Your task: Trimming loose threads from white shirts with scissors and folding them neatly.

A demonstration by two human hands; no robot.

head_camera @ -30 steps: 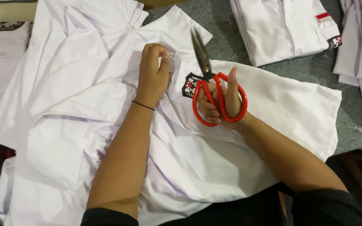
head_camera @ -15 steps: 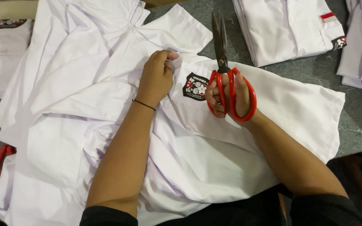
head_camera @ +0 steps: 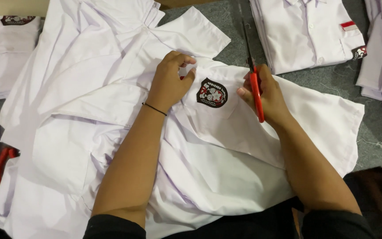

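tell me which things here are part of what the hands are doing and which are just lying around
In use:
- left hand, pinching the fabric
- white cotton shirt with a dark embroidered badge
- right hand
- red-handled metal scissors, blades pointing away

Lying about:
- folded white shirt with a red-and-white tag
- white shirt pile at far left
- second red-handled tool at left edge
- grey felt table cover

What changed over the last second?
The right hand turned the scissors from flat and open to edge-on and closed, blades pointing away, and slid them right of the badge. The left hand still pinches the shirt by the badge. Nothing let go.
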